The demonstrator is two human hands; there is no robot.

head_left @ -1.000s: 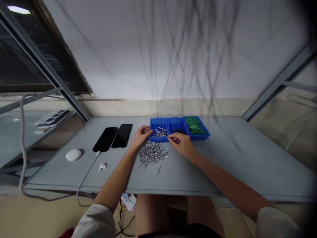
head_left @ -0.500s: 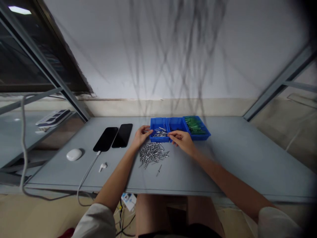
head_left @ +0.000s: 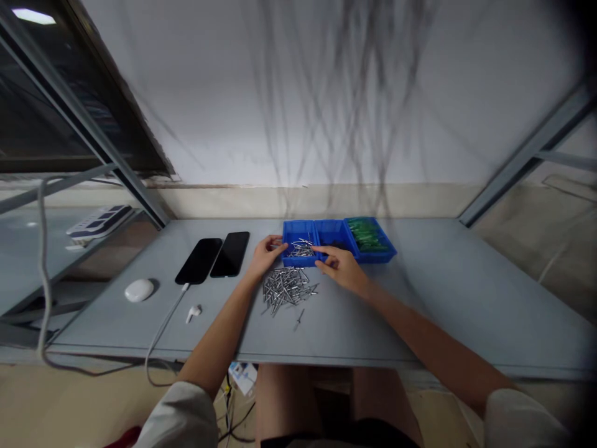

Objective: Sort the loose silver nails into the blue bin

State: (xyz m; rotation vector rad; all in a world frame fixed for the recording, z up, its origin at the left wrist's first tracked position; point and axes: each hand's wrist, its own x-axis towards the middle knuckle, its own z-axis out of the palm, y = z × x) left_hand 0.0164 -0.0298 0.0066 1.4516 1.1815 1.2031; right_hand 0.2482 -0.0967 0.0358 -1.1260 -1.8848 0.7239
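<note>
My left hand grips the side of the left blue bin, thumb at the rim and fingers outside the wall. Inside this bin lies a heap of silvery pop rivets. Over the bin's right front corner hovers my right hand, index finger stretched toward the rivets and thumb apart; nothing shows between them. A larger loose pile of rivets lies on the table just before the bin, with a single rivet apart from it nearer the front edge.
A middle blue bin with dark contents, partly covered by my right hand, adjoins a right blue bin of green pieces. Leftward lie two phones, a white case, an earbud and a white cable.
My right hand's index finger and thumb have spread from a pinch, and the fingertip has moved slightly left over the bin. My left hand keeps its place.
</note>
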